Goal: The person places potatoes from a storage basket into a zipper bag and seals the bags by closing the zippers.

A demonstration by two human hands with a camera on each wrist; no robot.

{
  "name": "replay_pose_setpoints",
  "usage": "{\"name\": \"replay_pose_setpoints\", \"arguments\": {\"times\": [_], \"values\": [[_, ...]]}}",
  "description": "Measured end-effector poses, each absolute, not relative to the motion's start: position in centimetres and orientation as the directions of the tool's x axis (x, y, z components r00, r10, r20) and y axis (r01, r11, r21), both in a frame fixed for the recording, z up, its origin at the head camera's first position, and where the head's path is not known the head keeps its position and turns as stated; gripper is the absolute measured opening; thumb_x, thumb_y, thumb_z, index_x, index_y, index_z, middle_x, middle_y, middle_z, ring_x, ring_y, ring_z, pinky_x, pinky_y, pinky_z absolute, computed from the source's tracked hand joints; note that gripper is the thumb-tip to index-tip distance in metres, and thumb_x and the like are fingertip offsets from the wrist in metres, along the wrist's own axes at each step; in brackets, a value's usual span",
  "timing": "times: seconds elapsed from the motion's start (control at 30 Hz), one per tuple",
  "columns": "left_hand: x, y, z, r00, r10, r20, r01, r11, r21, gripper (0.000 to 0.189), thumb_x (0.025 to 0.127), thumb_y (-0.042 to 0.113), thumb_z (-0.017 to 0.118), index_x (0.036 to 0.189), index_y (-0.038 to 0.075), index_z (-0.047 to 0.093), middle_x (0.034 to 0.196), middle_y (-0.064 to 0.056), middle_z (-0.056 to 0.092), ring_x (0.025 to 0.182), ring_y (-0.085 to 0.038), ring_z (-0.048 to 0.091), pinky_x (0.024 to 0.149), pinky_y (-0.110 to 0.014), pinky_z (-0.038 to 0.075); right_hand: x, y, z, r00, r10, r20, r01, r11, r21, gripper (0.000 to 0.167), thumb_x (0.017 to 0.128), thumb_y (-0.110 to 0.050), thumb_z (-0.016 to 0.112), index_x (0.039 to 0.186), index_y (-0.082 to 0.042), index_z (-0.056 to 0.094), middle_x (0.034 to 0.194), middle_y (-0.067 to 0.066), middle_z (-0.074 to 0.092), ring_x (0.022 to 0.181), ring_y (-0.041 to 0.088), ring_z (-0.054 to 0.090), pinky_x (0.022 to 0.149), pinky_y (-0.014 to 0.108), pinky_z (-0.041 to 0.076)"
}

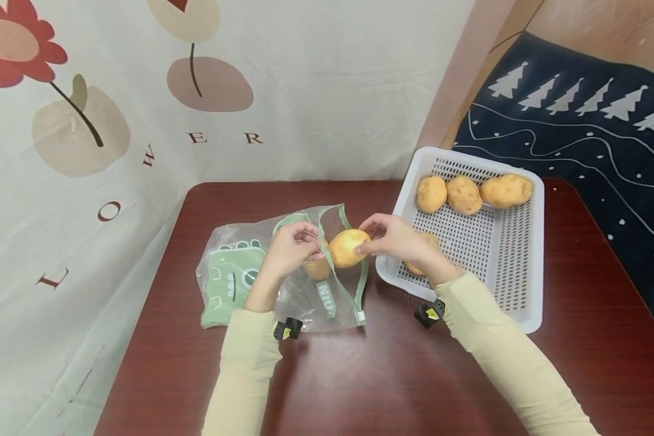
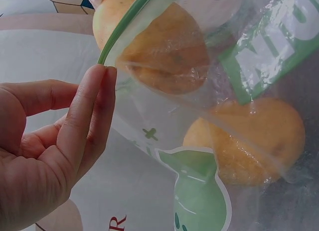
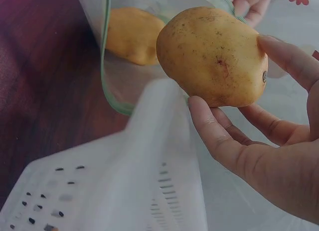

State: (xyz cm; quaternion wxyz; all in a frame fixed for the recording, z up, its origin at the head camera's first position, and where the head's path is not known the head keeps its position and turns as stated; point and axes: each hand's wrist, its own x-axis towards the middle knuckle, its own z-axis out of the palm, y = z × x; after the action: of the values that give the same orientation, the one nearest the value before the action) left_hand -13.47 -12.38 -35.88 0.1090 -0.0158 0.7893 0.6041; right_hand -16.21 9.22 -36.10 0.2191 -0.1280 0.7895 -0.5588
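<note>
1. Holding a potato (image 1: 349, 249) at frame centre, the right hand (image 1: 400, 242) grips its right end.
2. Just left, the left hand (image 1: 291, 249) pinches the clear bag (image 1: 301, 300) at its mouth.
3. The potato's long axis slants — its lower-left end lies at that mouth.

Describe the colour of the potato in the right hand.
The potato is yellowish tan with dark specks; the right wrist view shows it best.

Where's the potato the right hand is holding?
In the head view, the held potato is near the centre, at the mouth of the clear bag, gripped by the right hand, with the white basket to its right.
</note>
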Motion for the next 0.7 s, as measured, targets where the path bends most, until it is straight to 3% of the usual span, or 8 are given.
{"name": "replay_pose_setpoints", "arguments": {"times": [0.07, 0.3, 0.7], "values": [[-13.4, -12.4, -35.8, -0.976, 0.105, -0.191, -0.157, 0.268, 0.950, 0.021, 0.078, -0.011, 0.051, 0.098, -0.009, 0.056, 0.078, -0.012, 0.056, 0.060, -0.014, 0.062, 0.071, -0.039, 0.059, -16.2, 8.9, -36.3, -0.874, -0.442, -0.204, 0.043, 0.347, -0.937, 0.040, 0.072, -0.005, 0.073, 0.106, 0.006, 0.055, 0.090, 0.013, 0.059, 0.073, 0.016, 0.058, 0.074, 0.047, 0.057], [-13.4, -12.4, -35.4, -0.978, 0.110, -0.177, -0.142, 0.267, 0.953, 0.020, 0.078, -0.011, 0.051, 0.097, -0.009, 0.056, 0.077, -0.011, 0.053, 0.061, -0.012, 0.061, 0.070, -0.037, 0.059, -16.3, 8.3, -36.9, -0.879, -0.446, -0.171, -0.034, 0.415, -0.909, 0.037, 0.070, -0.009, 0.076, 0.100, 0.003, 0.060, 0.086, 0.009, 0.062, 0.078, 0.017, 0.057, 0.068, 0.025, 0.053], [-13.5, -12.5, -35.0, -0.981, 0.108, -0.164, -0.128, 0.280, 0.951, 0.020, 0.078, -0.010, 0.053, 0.098, -0.009, 0.056, 0.079, -0.014, 0.055, 0.061, -0.011, 0.062, 0.065, -0.029, 0.060, -16.3, 7.9, -37.6, -0.850, -0.506, -0.148, -0.098, 0.428, -0.898, 0.037, 0.071, -0.008, 0.075, 0.102, 0.004, 0.060, 0.093, 0.012, 0.063, 0.081, 0.019, 0.058, 0.072, 0.025, 0.052]]}}
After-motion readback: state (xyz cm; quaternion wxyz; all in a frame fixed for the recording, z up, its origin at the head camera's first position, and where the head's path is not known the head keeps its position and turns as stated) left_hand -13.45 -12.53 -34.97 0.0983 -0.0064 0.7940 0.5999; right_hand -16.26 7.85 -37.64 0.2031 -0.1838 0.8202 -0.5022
